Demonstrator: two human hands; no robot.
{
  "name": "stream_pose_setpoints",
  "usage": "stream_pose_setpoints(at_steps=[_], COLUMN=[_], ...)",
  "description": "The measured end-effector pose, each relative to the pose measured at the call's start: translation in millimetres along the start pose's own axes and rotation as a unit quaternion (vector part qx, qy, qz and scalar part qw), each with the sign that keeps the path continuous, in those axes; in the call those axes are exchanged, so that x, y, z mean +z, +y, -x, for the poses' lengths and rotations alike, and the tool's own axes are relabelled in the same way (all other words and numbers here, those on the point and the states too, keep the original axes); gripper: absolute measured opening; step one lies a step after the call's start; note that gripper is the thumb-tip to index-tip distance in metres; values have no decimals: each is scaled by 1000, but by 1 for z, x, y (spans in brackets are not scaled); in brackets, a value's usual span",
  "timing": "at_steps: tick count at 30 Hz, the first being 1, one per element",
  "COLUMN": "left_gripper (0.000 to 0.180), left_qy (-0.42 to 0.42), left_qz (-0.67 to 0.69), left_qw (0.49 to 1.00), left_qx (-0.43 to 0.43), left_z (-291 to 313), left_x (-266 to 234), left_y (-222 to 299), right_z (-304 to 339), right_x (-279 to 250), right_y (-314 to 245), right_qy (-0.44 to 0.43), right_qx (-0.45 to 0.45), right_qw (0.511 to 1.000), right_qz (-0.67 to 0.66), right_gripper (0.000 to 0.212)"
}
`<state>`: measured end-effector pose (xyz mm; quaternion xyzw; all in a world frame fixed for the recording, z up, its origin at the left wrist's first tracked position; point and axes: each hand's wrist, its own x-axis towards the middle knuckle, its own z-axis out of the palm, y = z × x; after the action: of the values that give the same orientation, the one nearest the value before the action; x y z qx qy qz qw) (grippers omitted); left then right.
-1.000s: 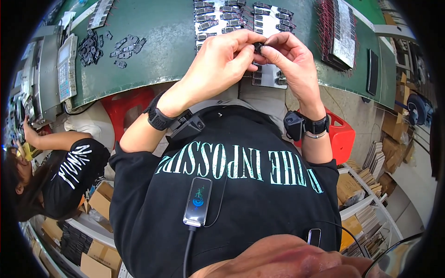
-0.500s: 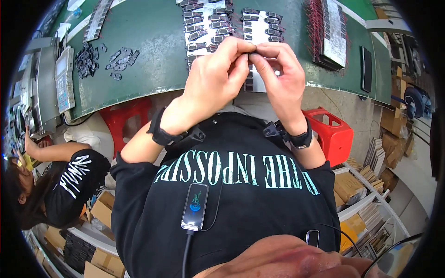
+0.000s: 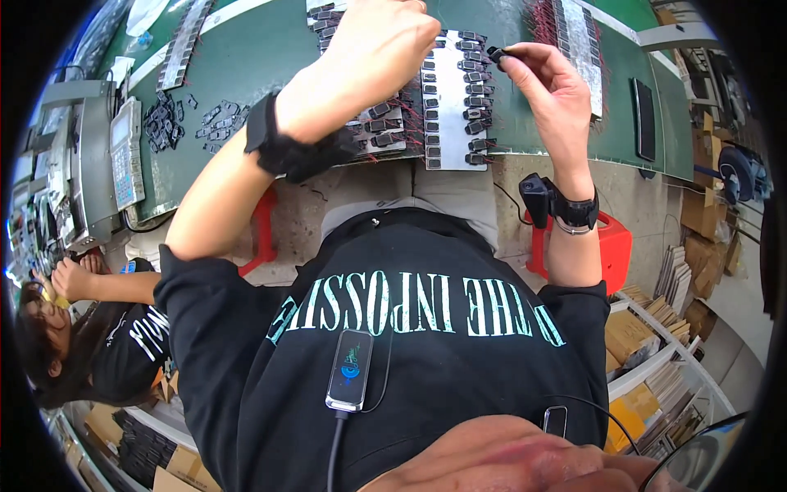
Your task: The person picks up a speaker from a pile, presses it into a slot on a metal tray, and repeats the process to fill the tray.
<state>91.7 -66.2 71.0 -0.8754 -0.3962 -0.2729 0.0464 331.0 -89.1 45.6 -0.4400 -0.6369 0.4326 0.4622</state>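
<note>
My right hand (image 3: 554,94) is raised above the green bench, thumb and forefinger pinching a small black plastic part (image 3: 496,55). Just to the left of it lies a white strip board (image 3: 445,82) carrying rows of small black rectangular modules (image 3: 475,102). My left hand (image 3: 373,49) reaches over a second board with similar modules and thin red wires (image 3: 385,135). Its fingers curl closed near the top edge of the picture, and whatever they may hold is hidden. Black straps with small boxes circle both wrists.
Loose black parts (image 3: 164,123) lie in piles at the left, beside a keypad machine (image 3: 126,152). Red-wired boards (image 3: 578,49) and a dark flat device (image 3: 644,119) are at the right. Red stools (image 3: 615,250) stand under the bench edge. A person (image 3: 106,328) works at left.
My hands, together over the boards before, have come apart. The left has moved forward to the far side; the right has moved right with the black part. The person at left has shifted an arm.
</note>
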Motion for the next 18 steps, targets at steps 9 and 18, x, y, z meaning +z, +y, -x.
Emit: stream_pose_setpoints(at_steps=[9, 18], left_gripper=[10, 9], left_qy=[-117, -165], left_qz=[-87, -105], left_qw=[989, 977], left_qx=[22, 81], left_z=[-5, -14], left_x=[10, 21], left_y=[-2, -7], right_z=[-29, -20], right_x=[0, -5], right_y=[15, 23], right_qy=[-62, -65], right_qx=[-14, 12], right_qw=[986, 988], right_qz=[156, 136], right_gripper=[19, 19])
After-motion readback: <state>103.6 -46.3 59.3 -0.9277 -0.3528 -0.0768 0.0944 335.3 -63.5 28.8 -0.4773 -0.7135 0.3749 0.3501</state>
